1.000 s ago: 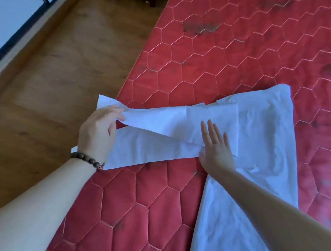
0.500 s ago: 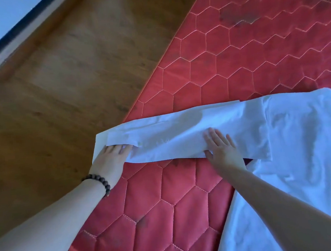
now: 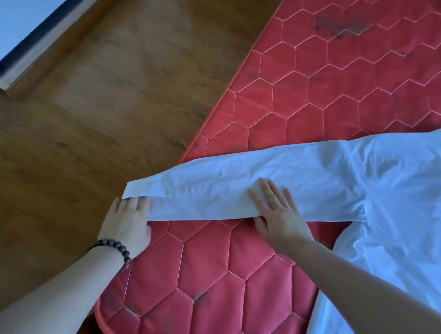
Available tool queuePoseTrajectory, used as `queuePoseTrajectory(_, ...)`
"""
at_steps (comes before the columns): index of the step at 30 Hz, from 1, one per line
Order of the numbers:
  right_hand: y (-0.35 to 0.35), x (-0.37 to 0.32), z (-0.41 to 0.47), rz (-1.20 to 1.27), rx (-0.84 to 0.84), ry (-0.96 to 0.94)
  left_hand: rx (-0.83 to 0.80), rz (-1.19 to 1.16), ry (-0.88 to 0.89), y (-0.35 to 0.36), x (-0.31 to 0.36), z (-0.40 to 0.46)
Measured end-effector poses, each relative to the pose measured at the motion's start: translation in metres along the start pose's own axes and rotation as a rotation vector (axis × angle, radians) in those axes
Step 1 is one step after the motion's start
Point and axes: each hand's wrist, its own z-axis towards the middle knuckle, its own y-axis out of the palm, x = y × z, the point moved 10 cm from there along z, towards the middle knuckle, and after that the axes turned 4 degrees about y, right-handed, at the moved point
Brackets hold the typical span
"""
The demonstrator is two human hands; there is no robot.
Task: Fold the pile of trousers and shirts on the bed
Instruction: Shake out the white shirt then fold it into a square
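Neither hand grips anything: both lie flat with straight fingers. At the left, the left hand [image 3: 128, 223], a bead bracelet [image 3: 114, 248] on its wrist, has its fingertips tucked just under the cuff end of a white shirt's [image 3: 399, 206] sleeve [image 3: 216, 193], at the corner of the red quilted bed [image 3: 339, 93]. Further right, the right hand [image 3: 276, 211] presses down on the middle of the sleeve, which stretches sideways across the bed. The shirt's body spreads out at the right edge. Wooden floor [image 3: 105, 109] lies beyond the bed on the left.
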Motion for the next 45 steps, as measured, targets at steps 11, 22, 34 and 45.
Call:
queuePoseTrajectory(11, -0.053, 0.109, 0.009, 0.011, 0.273, 0.396, 0.382, -0.296, 0.194, -0.052, 0.12, 0.014)
queuePoseTrajectory(22, -0.028, 0.158, 0.033, -0.048, 0.162, 0.651, 0.227, -0.198, 0.149, -0.005, 0.172, 0.045)
queuePoseTrajectory(34, 0.011, -0.006, 0.062, -0.067, 0.122, 0.177, 0.284, -0.238, 0.03, -0.003, 0.116, 0.038)
queuePoseTrajectory(45, 0.017, -0.04, 0.061, -0.024, 0.162, 0.254, 0.149, -0.588, -0.322, 0.031, 0.004, 0.018)
